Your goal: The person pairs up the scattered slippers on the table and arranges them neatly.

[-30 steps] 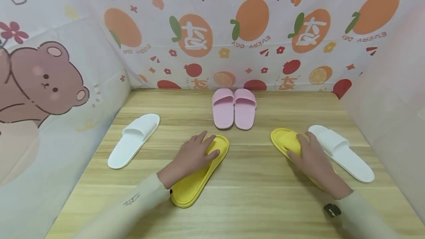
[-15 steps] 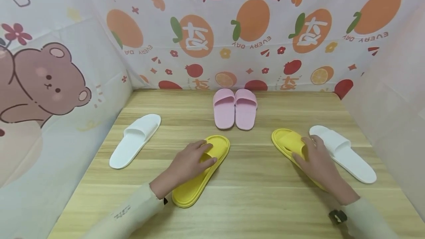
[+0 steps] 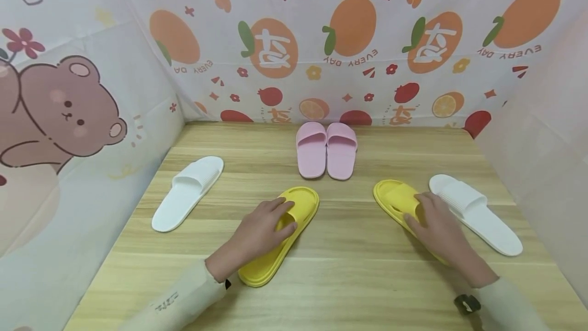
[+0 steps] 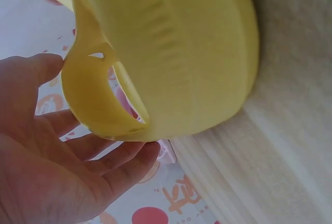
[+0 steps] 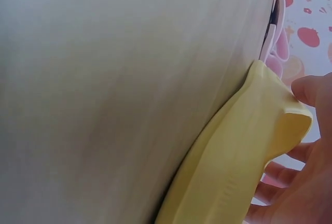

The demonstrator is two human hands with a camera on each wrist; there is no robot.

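My left hand (image 3: pixel 262 226) spans the strap of a yellow slipper (image 3: pixel 257 276) in the head view, thumb on one side and fingers on the other. The left wrist view has the thumb and fingertips right at the edges of that strap (image 4: pixel 93 97). My right hand (image 3: pixel 443 229) holds the strap of the other yellow slipper (image 3: pixel 396 192), its thumb against the strap in the right wrist view and the fingers round the far side. Both yellow slippers lie at a slant on the wood-grain table, toes toward the back. My palm and forearm hide part of the right one's sole.
A pair of pink slippers (image 3: pixel 312 160) stands side by side at the back middle. One white slipper (image 3: pixel 174 208) lies at the left, and another white slipper (image 3: pixel 493 229) lies close beside my right hand. Printed cloth (image 3: pixel 317 86) rises behind the table (image 3: pixel 331 290).
My left hand has drawn back slightly along its slipper, its fingers now at the strap's edge. The right yellow slipper has shifted slightly left with my right hand on it.
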